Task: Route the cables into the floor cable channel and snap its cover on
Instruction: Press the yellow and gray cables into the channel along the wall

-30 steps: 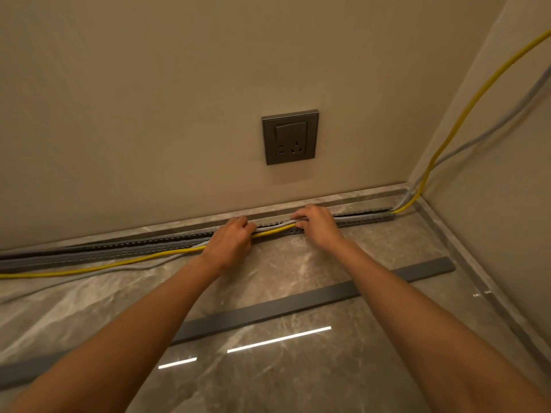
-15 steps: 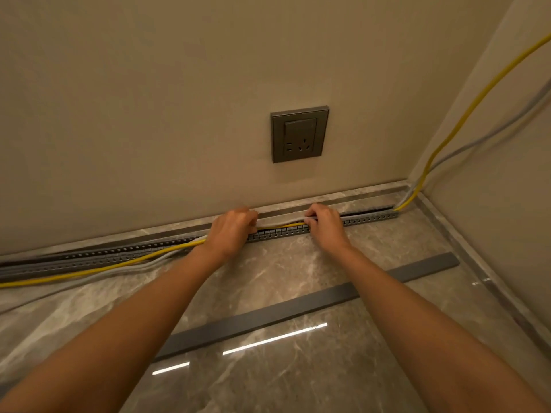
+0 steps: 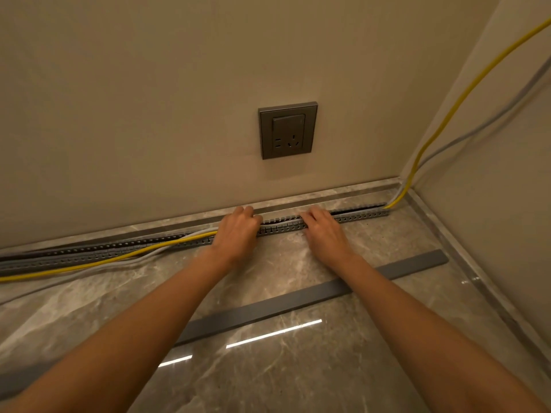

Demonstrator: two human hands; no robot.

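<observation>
Mid-frame, the left hand (image 3: 237, 229) and right hand (image 3: 323, 229) press curled fingers onto the slotted channel (image 3: 280, 227); their grip seems hidden. The yellow cable (image 3: 119, 257) lies outside at left. The cover (image 3: 298, 299) rests lower-center.

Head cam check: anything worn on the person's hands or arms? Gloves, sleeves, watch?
Nothing visible. Left hand and right hand are ungloved, with no rings seen. Both forearms are uncovered down to the frame edge: no sleeves, watch, wristbands or markings.

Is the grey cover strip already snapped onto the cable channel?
No: the cover strip lies loose on the floor, apart from the open channel by the wall.
</observation>
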